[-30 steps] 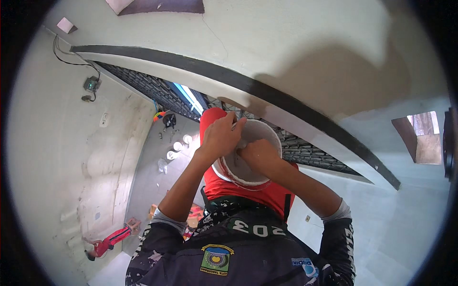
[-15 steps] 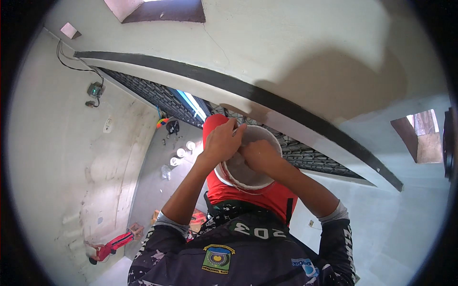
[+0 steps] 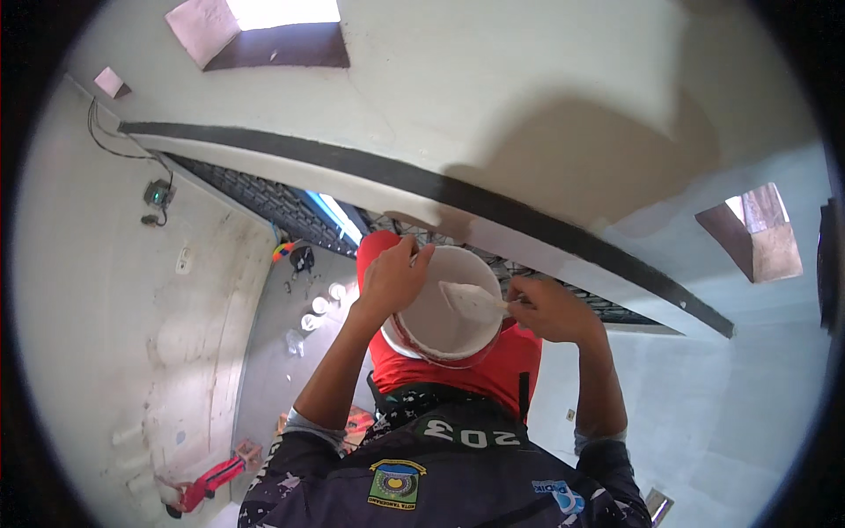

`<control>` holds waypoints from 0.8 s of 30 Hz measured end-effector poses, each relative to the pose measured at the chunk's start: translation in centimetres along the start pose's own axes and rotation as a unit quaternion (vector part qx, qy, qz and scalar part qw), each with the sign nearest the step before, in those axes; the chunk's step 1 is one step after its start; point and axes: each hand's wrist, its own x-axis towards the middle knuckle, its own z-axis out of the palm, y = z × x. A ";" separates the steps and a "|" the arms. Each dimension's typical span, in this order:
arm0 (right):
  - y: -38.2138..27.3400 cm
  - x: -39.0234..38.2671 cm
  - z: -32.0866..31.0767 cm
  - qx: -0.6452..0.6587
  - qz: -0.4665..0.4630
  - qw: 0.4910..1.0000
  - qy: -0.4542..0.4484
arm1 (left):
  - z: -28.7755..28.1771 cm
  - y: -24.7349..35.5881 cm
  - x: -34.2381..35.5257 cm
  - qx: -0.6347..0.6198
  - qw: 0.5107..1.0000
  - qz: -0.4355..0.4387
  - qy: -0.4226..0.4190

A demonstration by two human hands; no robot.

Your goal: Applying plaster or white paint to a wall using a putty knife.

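Observation:
A round white bucket [image 3: 433,327] with white paste inside sits in front of my chest, resting on a red surface [image 3: 493,374]. My left hand [image 3: 392,280] grips the bucket's far left rim. My right hand [image 3: 550,310] is closed on the handle of a putty knife [image 3: 471,299], whose paste-coated blade is held over the bucket's opening. Both forearms reach up from my dark patterned shirt.
Close ahead is a pale wall [image 3: 546,106] with a dark curved band [image 3: 422,189] and a metal grille [image 3: 264,202] below it. Square openings [image 3: 264,31] [image 3: 753,233] sit in the wall. Far below, the grey floor [image 3: 282,370] holds small objects and a red tool [image 3: 207,482].
My right hand has come out of the bucket to its right rim, lifting the putty knife with paste on its blade. The view tilted slightly downward.

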 end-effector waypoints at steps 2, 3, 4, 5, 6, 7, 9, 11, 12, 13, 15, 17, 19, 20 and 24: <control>1.6 -1.5 -0.4 0.133 0.079 0.987 -0.035 | 0.4 -0.1 0.1 -0.001 1.000 0.007 -0.001; 3.1 -1.9 0.7 0.218 0.063 0.974 -0.029 | 0.4 -0.3 0.1 0.008 1.000 -0.002 0.003; 4.2 -2.1 1.9 0.300 0.046 0.953 -0.023 | 0.3 -0.5 0.1 0.017 1.000 -0.012 0.009; 4.7 -2.5 2.5 0.300 0.047 0.953 -0.015 | 0.1 -0.3 0.1 0.016 1.000 -0.005 0.008; 5.3 -2.9 3.1 0.350 0.051 0.935 -0.005 | 0.0 -0.1 0.3 0.022 1.000 -0.016 -0.007; 5.8 -3.2 3.7 0.399 0.054 0.915 0.005 | 0.0 0.0 0.4 0.027 0.999 -0.026 -0.022; 6.8 -3.5 5.7 0.453 0.058 0.889 0.028 | 0.2 -0.5 0.7 0.020 1.000 -0.005 -0.003; 6.9 -4.4 7.0 0.522 0.033 0.849 0.072 | 0.7 -0.8 0.7 0.008 1.000 0.025 0.010; 7.2 -4.7 7.7 0.518 0.032 0.850 0.093 | 1.0 -0.5 0.9 0.000 1.000 0.023 0.011; 8.0 -4.9 8.8 0.569 0.059 0.814 0.103 | 1.3 -0.3 1.1 -0.008 1.000 0.024 0.010; 8.3 -4.6 10.1 0.651 0.050 0.751 0.098 | 1.4 -1.7 1.2 -0.019 0.998 0.050 0.017; 7.7 -4.6 10.3 0.674 0.009 0.729 0.118 | 0.8 -1.6 0.8 -0.006 1.000 0.020 0.003; 6.4 -4.5 10.1 0.709 0.020 0.690 0.146 | 0.0 -1.5 0.2 -0.009 0.999 0.039 0.018; 6.6 -4.7 9.8 0.706 0.009 0.688 0.166 | -0.5 -1.3 0.0 -0.007 0.999 0.030 0.010; 7.2 -6.5 6.2 0.554 -0.129 0.750 0.338 | 0.0 -0.6 0.4 0.015 0.999 0.030 0.002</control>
